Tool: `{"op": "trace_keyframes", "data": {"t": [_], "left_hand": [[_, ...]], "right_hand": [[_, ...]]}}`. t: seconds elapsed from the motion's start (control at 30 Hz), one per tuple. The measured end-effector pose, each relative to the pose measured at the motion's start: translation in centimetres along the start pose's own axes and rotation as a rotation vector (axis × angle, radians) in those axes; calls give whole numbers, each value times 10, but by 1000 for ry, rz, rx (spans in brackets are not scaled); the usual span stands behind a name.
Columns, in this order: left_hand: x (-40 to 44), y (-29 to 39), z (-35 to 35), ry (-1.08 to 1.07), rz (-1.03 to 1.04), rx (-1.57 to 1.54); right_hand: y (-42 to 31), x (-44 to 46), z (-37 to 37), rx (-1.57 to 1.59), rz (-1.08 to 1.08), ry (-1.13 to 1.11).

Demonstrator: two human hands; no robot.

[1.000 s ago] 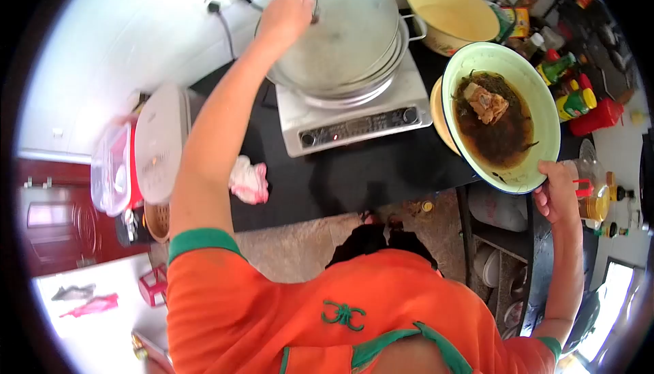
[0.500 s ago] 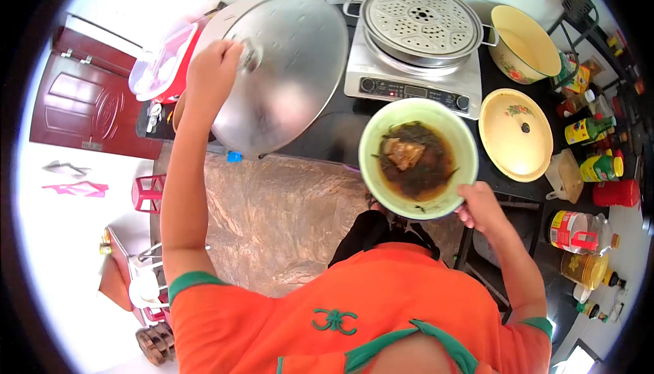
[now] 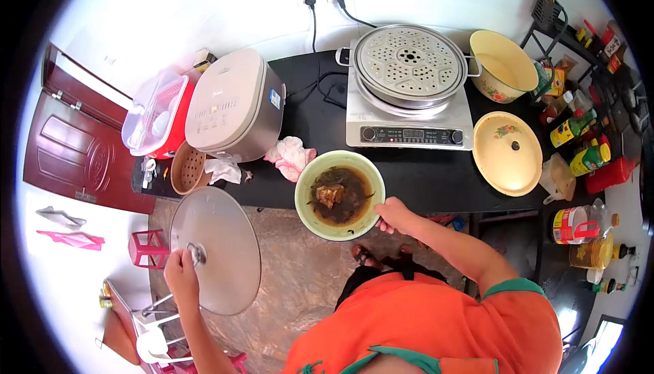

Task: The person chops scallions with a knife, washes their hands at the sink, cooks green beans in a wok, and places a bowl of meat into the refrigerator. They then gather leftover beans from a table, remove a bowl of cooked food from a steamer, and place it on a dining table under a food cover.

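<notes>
My left hand (image 3: 182,278) is closed round the knob of a large round metal pot lid (image 3: 228,258), which hangs tilted over the floor in front of the counter. My right hand (image 3: 397,216) grips the rim of a pale green bowl (image 3: 305,207) at its right side. Dark brown broth (image 3: 357,183) with leafy strands and a browned chunk (image 3: 330,195) fills the bowl, which is at the counter's front edge. Behind it, a steamer pot (image 3: 409,67) with a perforated top tray stands on an induction cooker (image 3: 412,134).
Left on the black counter (image 3: 300,67) are a rice cooker (image 3: 235,105), a red-and-clear box (image 3: 160,112), a brown perforated basket (image 3: 187,168) and a pink-white cloth (image 3: 291,158). A cream enamel pot (image 3: 504,67), its lid (image 3: 507,156) and several bottles stand right. A pink stool (image 3: 148,248) is on the floor.
The lid has moved down from over the counter to in front of it, uncovering the rice cooker. The bowl has moved left, away from in front of the cooker. The camera view has shifted.
</notes>
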State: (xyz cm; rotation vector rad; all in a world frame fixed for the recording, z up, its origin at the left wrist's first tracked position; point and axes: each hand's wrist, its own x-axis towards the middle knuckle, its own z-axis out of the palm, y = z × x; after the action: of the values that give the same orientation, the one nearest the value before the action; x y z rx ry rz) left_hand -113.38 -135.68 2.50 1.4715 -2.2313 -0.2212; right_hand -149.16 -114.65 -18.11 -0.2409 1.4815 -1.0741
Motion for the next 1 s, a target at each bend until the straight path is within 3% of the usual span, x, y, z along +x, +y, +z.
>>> {"op": "trace_keyframes", "data": {"t": [0.2,0.3,0.33,0.4,0.43,0.47,0.5,0.53,0.57,0.8,1.0], "left_hand": [[12,-12,2,-5,-24,-19],[21,-8,11,5,11,-45],[24,-7,14,10,11,-49],[31,6,17,-1,-18,-38],[35,8,19,0,-5,-32],[39,10,22,0,2,-25],[39,14,25,0,1,-18],[40,25,27,-21,-39,-90],[40,32,29,-23,-48,-84],[44,70,47,-9,-47,-78],[43,89,47,4,-38,-38]], "right_hand": [[-17,16,14,-32,11,2],[-35,5,5,-89,107,-151],[-78,-27,3,-427,123,-137],[-106,-33,-34,-731,-183,-72],[-126,-42,-58,-847,-543,121],[-151,-39,-82,-1019,-579,345],[-175,-40,-103,-922,-667,556],[-202,-33,-133,-994,-687,577],[-235,-32,-146,-1142,-584,607],[-289,64,-210,-1365,-687,505],[-304,71,-193,-1487,-379,476]]}}
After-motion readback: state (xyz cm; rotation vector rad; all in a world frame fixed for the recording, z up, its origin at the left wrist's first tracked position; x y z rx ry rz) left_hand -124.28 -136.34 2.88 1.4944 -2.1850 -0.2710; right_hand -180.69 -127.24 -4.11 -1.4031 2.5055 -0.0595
